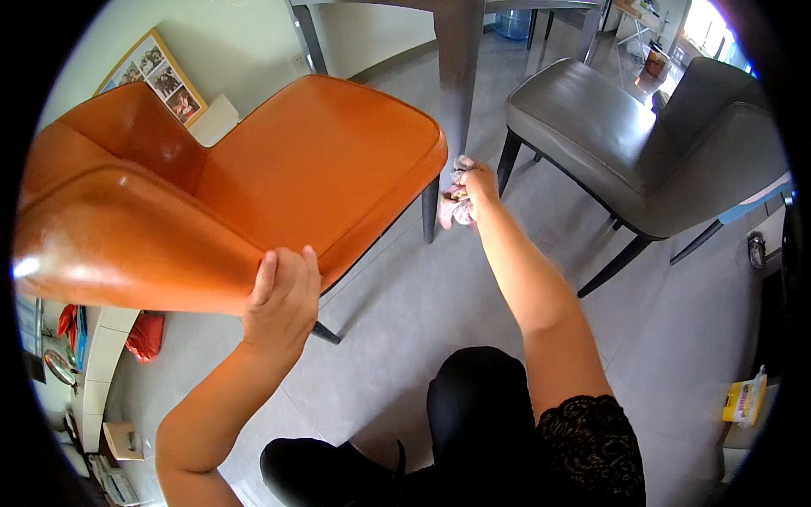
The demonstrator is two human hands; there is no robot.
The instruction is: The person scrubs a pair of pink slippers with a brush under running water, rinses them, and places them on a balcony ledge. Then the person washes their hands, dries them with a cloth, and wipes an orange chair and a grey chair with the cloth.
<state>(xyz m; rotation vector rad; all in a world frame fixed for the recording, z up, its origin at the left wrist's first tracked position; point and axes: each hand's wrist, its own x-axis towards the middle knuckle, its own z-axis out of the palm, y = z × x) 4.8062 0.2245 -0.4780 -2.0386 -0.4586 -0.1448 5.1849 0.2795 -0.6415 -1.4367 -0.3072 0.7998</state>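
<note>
My left hand (pixel 285 291) is closed round the edge of the orange leather chair (pixel 325 160), where its backrest meets the seat side. The chair has dark legs and fills the left of the view. My right hand (pixel 480 193) reaches forward with a crumpled pinkish-white cloth (pixel 457 205) bunched in its fingers. It holds the cloth against or close beside the lower part of a grey table leg (pixel 457 76), just past the chair's front corner. Whether cloth and leg touch is hard to tell. Part of the cloth is hidden behind my fingers.
A grey leather chair (pixel 583 110) stands to the right of the table leg. Against the far left wall leans a framed photo collage (pixel 160 76). A red bag (pixel 145 336) lies on the left floor, a cardboard box (pixel 123 441) nearer. A yellow tub (pixel 745 400) is at the right edge.
</note>
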